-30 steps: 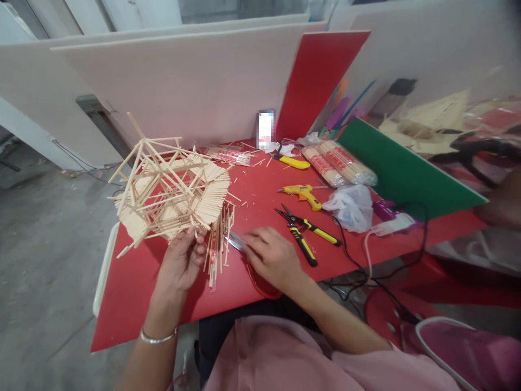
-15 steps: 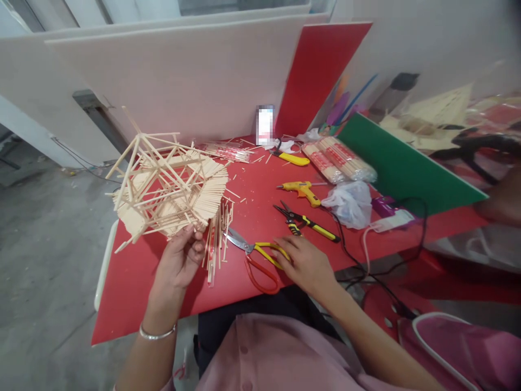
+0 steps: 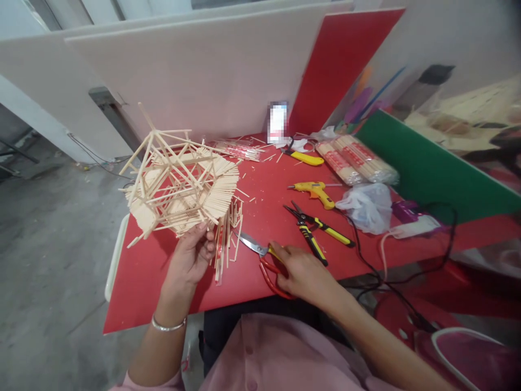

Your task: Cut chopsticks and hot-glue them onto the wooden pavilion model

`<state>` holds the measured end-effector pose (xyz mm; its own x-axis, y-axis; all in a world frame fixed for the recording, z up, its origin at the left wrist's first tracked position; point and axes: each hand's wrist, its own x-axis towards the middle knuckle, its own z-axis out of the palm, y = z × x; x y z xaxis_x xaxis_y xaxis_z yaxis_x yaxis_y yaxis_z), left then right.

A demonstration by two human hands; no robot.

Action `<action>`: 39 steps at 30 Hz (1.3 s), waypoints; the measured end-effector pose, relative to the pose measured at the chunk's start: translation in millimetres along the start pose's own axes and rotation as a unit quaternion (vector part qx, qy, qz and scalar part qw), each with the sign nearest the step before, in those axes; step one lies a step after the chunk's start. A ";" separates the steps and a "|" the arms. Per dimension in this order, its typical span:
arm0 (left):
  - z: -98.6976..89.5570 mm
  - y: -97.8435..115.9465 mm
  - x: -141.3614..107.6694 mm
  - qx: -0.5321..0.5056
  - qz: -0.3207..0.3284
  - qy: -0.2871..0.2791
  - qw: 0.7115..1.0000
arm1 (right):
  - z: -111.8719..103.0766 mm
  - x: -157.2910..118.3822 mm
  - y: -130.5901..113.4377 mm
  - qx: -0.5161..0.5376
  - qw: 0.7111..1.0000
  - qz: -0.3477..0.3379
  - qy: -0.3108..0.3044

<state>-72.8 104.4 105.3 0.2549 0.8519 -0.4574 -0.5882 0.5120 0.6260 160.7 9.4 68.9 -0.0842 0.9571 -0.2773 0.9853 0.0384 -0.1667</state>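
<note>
My left hand [image 3: 193, 251] is closed in a pinch at the near edge of a model [image 3: 175, 184] made of thin wooden sticks. A pale stick end shows at its fingertips; most of it is hidden by the fingers. My right hand [image 3: 307, 271] is wrapped round the handles of the scissors [image 3: 255, 245], one yellow and one red, which lie on the red tabletop [image 3: 244, 282]. Their silver blades point left toward loose sticks [image 3: 223, 247] between the scissors and the model. Black-and-yellow pliers [image 3: 313, 228] lie beyond my right hand.
A yellow glue gun [image 3: 315, 191], yellow-handled cutters [image 3: 305, 157], wrapped stick bundles [image 3: 354, 160] and a plastic bag [image 3: 368, 206] are at the right. Black cables [image 3: 360, 258] trail off the right. A phone [image 3: 277, 124] leans against the back board; a green board [image 3: 439, 168] stands right.
My right hand has closed round the scissors' handles, where it was only reaching over them before. The pliers' handles have spread wider. The whole view has shifted; my left hand keeps its pinch by the model.
</note>
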 end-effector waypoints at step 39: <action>-0.7 -50.3 10.7 0.181 0.068 0.076 0.978 | -10.8 78.9 -8.4 0.321 0.902 -0.099 0.270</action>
<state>-41.0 87.8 68.5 0.0601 0.9024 -0.4266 -0.2912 0.4246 0.8572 147.4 87.7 58.6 0.0062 0.9569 0.2904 0.6543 0.2158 -0.7248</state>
